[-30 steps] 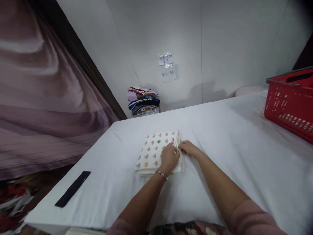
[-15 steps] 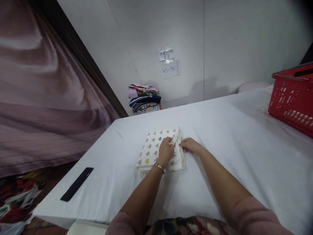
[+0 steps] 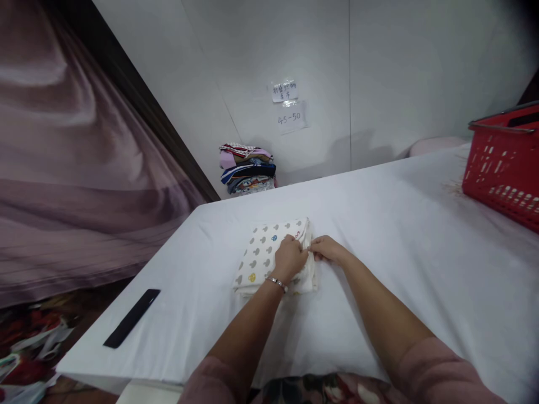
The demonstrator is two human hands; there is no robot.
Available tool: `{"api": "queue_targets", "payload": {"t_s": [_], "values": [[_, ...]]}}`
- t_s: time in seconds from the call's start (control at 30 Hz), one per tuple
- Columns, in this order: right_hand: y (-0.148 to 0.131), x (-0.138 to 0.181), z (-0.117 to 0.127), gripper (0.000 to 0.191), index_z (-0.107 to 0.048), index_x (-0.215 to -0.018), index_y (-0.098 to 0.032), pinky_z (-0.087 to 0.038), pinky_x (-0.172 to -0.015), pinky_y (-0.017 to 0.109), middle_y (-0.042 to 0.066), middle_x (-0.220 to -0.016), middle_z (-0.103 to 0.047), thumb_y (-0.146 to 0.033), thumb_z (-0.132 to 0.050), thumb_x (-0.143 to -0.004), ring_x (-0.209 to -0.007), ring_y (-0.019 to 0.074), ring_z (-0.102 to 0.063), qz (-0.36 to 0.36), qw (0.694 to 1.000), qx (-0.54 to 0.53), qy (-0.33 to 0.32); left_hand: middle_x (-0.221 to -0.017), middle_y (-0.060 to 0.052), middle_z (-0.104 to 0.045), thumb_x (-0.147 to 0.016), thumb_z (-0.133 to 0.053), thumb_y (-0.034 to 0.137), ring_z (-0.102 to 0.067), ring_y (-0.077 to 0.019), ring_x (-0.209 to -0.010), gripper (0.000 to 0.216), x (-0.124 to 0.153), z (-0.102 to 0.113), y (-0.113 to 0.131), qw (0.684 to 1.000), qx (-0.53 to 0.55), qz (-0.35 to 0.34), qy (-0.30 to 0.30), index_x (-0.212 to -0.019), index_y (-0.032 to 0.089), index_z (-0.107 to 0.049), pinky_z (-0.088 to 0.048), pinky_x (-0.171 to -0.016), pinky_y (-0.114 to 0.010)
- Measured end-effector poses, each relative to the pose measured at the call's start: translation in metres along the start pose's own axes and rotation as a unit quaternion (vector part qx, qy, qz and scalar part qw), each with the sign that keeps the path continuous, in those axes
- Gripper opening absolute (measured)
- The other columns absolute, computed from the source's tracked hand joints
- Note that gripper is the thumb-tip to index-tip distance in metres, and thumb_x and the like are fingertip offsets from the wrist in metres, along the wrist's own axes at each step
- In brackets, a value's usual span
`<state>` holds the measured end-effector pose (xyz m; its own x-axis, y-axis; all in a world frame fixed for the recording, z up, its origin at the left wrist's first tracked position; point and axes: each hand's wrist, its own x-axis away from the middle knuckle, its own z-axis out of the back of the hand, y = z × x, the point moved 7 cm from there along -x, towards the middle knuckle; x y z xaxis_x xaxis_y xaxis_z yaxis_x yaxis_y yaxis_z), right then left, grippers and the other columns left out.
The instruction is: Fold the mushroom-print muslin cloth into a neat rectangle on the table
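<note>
A folded white cloth [image 3: 261,253] with grey, blue and yellow mushroom-like prints lies on the white-covered table [image 3: 370,219]. Over its right half, my left hand [image 3: 290,258] has its fingers curled onto the layers near the right edge, a bracelet on its wrist. Fingers pinched together, my right hand [image 3: 328,248] grips that same edge from the right. The two hands almost meet there, and the fingertips partly hide the fabric between them.
A dark flat strip [image 3: 132,318] lies on the table's left side. A red basket [image 3: 503,168] stands at the right. Stacked folded clothes [image 3: 248,168] sit by the wall behind the table. A pink curtain [image 3: 76,168] hangs at left.
My left hand has shifted slightly right, towards the cloth's edge and my right hand. The right hand stays nearly in place, and the cloth has hardly moved.
</note>
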<state>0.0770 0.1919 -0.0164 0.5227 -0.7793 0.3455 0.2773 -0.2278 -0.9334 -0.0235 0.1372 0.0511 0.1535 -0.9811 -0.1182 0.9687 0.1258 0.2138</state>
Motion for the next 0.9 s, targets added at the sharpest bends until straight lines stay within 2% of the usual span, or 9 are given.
{"api": "queue_targets", "payload": {"t_s": [0.13,0.27,0.4,0.5,0.6,0.67,0.77,0.83,0.9], "values": [[0.0,-0.001,-0.001,0.018,-0.051,-0.056,-0.017,-0.019,-0.033,0.019,-0.004,-0.036,-0.05,-0.019,-0.056,-0.074,-0.029,0.0051,-0.032,0.003,1.0,-0.002,-0.003,-0.104,-0.006,-0.059,-0.076,-0.057,0.022,-0.056,-0.0189,-0.099,0.012,-0.003,-0.001,0.0,0.999,0.038,-0.006,0.0,-0.068,0.018,-0.065,-0.046,-0.084,-0.029],[0.0,-0.001,0.0,0.018,-0.052,-0.056,-0.016,-0.021,-0.034,0.019,-0.003,-0.037,-0.052,-0.02,-0.057,-0.073,-0.03,0.0051,-0.035,0.003,1.0,-0.003,-0.008,-0.116,-0.006,-0.059,-0.079,-0.052,0.017,-0.054,-0.0177,-0.11,0.018,-0.001,-0.001,0.005,0.996,0.083,-0.043,0.008,-0.067,0.018,-0.066,-0.043,-0.094,-0.028],[0.003,-0.003,0.0,0.025,-0.056,-0.061,-0.015,-0.021,-0.033,0.019,0.0,-0.041,-0.055,-0.034,-0.057,-0.078,-0.03,0.0054,-0.036,-0.01,1.0,0.003,-0.008,-0.119,-0.008,-0.059,-0.079,-0.052,0.017,-0.053,-0.0206,-0.113,0.018,0.002,-0.003,0.002,0.994,0.098,-0.039,-0.011,-0.068,0.017,-0.066,-0.042,-0.096,-0.032],[0.002,-0.005,0.0,0.03,-0.056,-0.062,-0.015,-0.021,-0.034,0.019,-0.002,-0.039,-0.053,-0.041,-0.061,-0.077,-0.031,0.0054,-0.035,0.0,1.0,0.006,0.01,-0.115,-0.007,-0.061,-0.076,-0.054,0.015,-0.054,-0.0201,-0.112,0.013,0.001,-0.002,-0.001,0.986,0.156,-0.053,-0.008,-0.069,0.018,-0.065,-0.04,-0.099,-0.033],[0.0,-0.004,-0.002,0.027,-0.053,-0.059,-0.016,-0.023,-0.036,0.019,-0.004,-0.036,-0.048,-0.034,-0.065,-0.075,-0.033,0.0058,-0.038,0.022,0.999,-0.006,0.024,-0.112,-0.007,-0.062,-0.076,-0.057,0.021,-0.059,-0.0195,-0.102,0.008,-0.003,0.004,-0.011,0.967,0.253,-0.028,0.015,-0.078,0.018,-0.064,-0.045,-0.092,-0.034],[-0.001,-0.003,-0.003,0.025,-0.053,-0.057,-0.016,-0.024,-0.037,0.019,-0.005,-0.036,-0.047,-0.03,-0.065,-0.074,-0.034,0.0058,-0.038,0.026,0.999,-0.014,0.021,-0.113,-0.008,-0.062,-0.079,-0.056,0.03,-0.061,-0.0196,-0.095,0.017,-0.003,0.011,-0.024,0.948,0.315,0.011,0.038,-0.089,0.017,-0.063,-0.049,-0.084,-0.034],[-0.001,-0.003,-0.004,0.023,-0.053,-0.057,-0.016,-0.024,-0.037,0.019,-0.005,-0.037,-0.047,-0.029,-0.064,-0.073,-0.034,0.0057,-0.038,0.025,0.999,-0.019,0.015,-0.116,-0.01,-0.061,-0.084,-0.051,0.041,-0.058,-0.0223,-0.105,0.035,0.009,0.024,-0.039,0.941,0.334,0.023,0.06,-0.108,0.017,-0.06,-0.048,-0.088,-0.036],[0.0,-0.003,-0.004,0.023,-0.053,-0.057,-0.016,-0.024,-0.037,0.019,-0.005,-0.037,-0.047,-0.029,-0.064,-0.073,-0.034,0.0061,-0.038,0.025,0.999,-0.02,0.01,-0.125,-0.011,-0.057,-0.087,-0.047,0.046,-0.052,-0.0239,-0.116,0.044,0.029,0.029,-0.044,0.957,0.285,-0.011,0.047,-0.121,0.019,-0.054,-0.044,-0.097,-0.041],[0.001,-0.005,-0.003,0.021,-0.056,-0.061,-0.015,-0.028,-0.039,0.02,-0.003,-0.041,-0.05,-0.031,-0.063,-0.074,-0.037,0.0073,-0.042,0.031,0.999,-0.015,0.008,-0.137,-0.01,-0.048,-0.081,-0.056,0.049,-0.044,-0.0264,-0.126,0.059,0.057,0.027,-0.039,0.973,0.203,-0.109,0.013,-0.133,0.022,-0.045,-0.037,-0.104,-0.044]]}}
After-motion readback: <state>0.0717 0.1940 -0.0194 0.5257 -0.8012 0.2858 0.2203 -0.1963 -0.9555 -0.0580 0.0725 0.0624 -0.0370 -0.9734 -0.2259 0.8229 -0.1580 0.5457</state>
